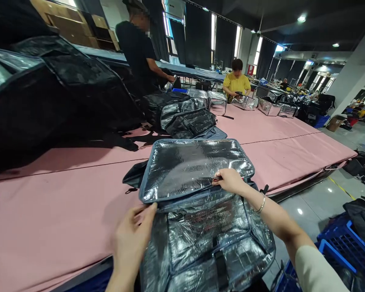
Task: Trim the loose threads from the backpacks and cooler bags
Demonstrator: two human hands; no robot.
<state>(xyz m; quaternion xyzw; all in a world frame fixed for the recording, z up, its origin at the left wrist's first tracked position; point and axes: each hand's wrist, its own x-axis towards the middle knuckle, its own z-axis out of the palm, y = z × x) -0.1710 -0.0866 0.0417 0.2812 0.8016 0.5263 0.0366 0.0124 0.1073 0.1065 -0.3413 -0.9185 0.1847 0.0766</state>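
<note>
An insulated bag (pixel 207 235) with a shiny silver lining lies opened out at the near edge of the pink-covered table. Its silver lid panel (pixel 182 162), edged with grey-blue binding, is folded back flat on the table. My left hand (pixel 134 231) pinches the binding at the lid's near left corner. Over the lid's near right part, my right hand (pixel 229 180) is closed around a small pair of dark, pointed snips (pixel 207 178), whose tip points left across the silver surface. A black strap (pixel 221 267) runs down the bag's near side.
Large black bags (pixel 88 81) are piled at the left. More silver-lined bags (pixel 217 103) stand along the far side of the pink table (pixel 292 146). Two co-workers, one in a yellow shirt (pixel 236 84), work across it. Blue crates (pixel 340 247) sit on the floor at right.
</note>
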